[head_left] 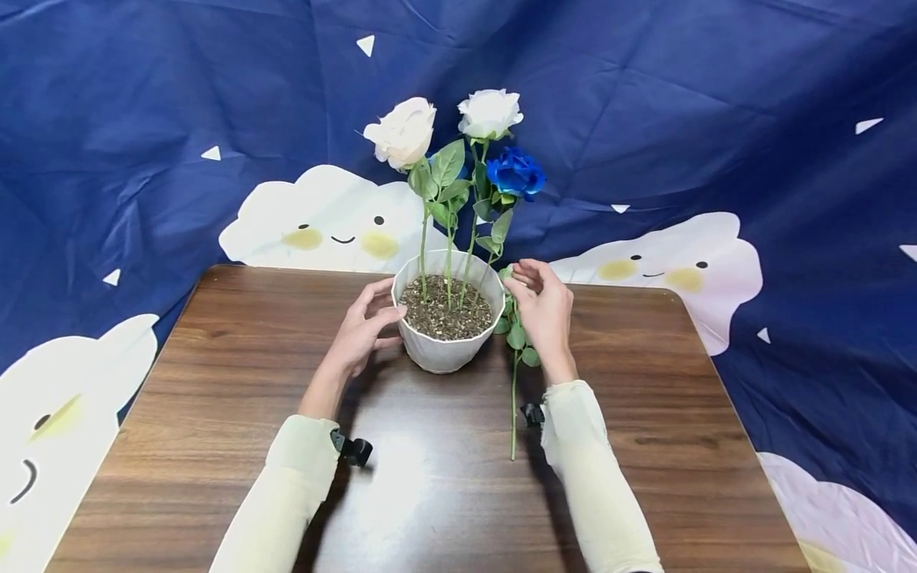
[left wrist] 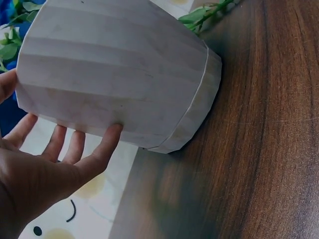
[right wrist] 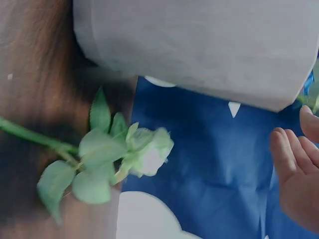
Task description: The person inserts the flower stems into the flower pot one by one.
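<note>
A white faceted pot point(head_left: 444, 354) filled with brown soil point(head_left: 447, 310) stands on the table. Rising from the soil are a cream rose point(head_left: 403, 134), a white rose point(head_left: 490, 114) and a blue rose point(head_left: 516, 173); more blue petals show partly behind leaves. My left hand point(head_left: 365, 326) touches the pot's left side with spread fingertips, its thumb at the rim. Beside the right rim is my right hand point(head_left: 546, 310), fingers loosely bent and holding nothing. Under it lies another stem point(head_left: 513, 406) with leaves, its pale rose head point(right wrist: 151, 154) visible in the right wrist view.
The brown wooden table point(head_left: 215, 414) ends just behind the pot. Beyond its back edge hangs a dark blue cloth point(head_left: 645, 95) printed with white smiling clouds point(head_left: 329, 211) and small triangles. Each sleeve carries a small black wrist camera point(head_left: 354, 451).
</note>
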Available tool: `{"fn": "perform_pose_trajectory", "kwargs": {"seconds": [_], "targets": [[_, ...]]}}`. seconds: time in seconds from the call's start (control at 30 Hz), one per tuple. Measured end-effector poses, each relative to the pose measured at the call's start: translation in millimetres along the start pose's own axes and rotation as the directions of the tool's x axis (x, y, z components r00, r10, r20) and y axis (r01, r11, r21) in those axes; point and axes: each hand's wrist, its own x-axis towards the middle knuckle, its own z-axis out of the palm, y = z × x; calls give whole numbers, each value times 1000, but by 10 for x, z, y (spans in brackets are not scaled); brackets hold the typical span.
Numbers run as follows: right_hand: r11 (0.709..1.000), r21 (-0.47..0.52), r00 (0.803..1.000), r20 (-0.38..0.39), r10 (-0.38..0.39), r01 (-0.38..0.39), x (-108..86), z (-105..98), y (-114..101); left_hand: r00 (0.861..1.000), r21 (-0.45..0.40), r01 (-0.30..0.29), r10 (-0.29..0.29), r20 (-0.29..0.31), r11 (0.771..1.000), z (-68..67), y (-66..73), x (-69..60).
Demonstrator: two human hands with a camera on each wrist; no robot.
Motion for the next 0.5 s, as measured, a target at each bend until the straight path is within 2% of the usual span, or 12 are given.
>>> {"fn": "perform_pose_trajectory", "kwargs": {"seconds": [0.17,0.27,0.37,0.5], "targets": [[996,-31,996,-1,85,-85,-99,-147,157,1000,-4,-1,1,2,1000,8,6,-1],[985,-9,985,24,173,-173,-158,-223,252,1000,-8,1,-1,1,1000,10,10,-9],[954,55,955,66,291,-294,-214,-291,348,1000,-9,3,-3,2,1000,12,15,-17],[888,139,897,120,425,-439,-291,-367,486,1000,-9,1,0,5,1000,14,15,-14]]}}
